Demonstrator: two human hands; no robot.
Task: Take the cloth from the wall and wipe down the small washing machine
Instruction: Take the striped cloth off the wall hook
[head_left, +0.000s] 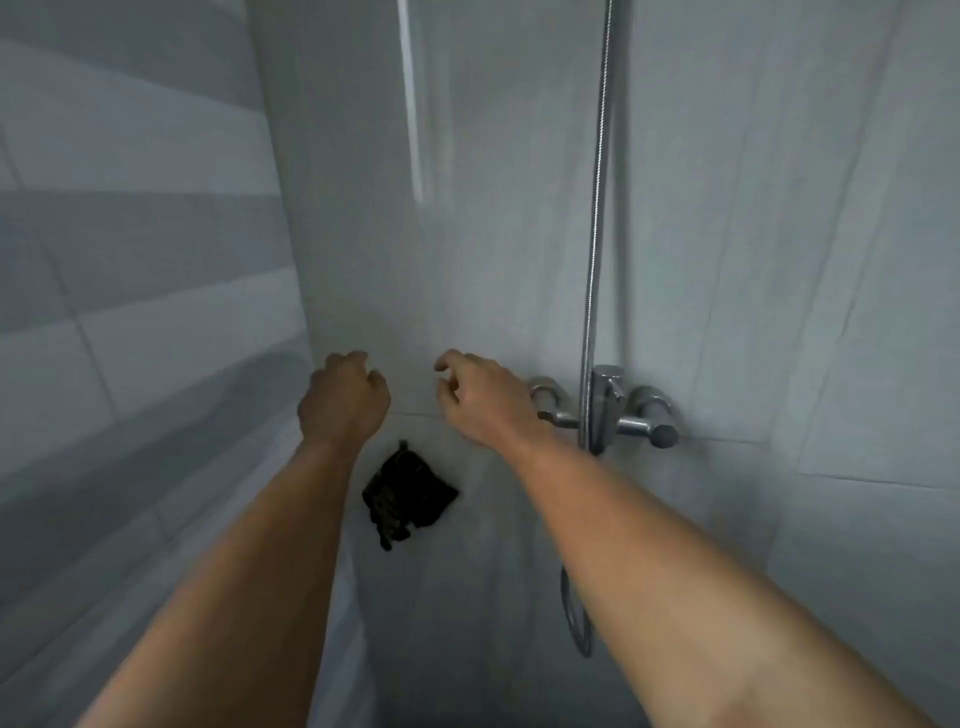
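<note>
Reaching toward a grey tiled wall, both bare forearms rise from the bottom corners of the head view to the middle of the frame. The left hand is loosely curled, fingers bent inward, gripping nothing. The right hand sits just beside it, thumb and forefinger half pinched with a gap between them, also empty. Below and between the two wrists, slightly under centre, a dark crumpled cloth hangs against the wall, apart from both hands. Right of centre, a chrome shower mixer is fixed to the tiles, partly hidden by the right hand, with a metal hose running up to the top edge. No brand, label or writing can be read anywhere.
</note>
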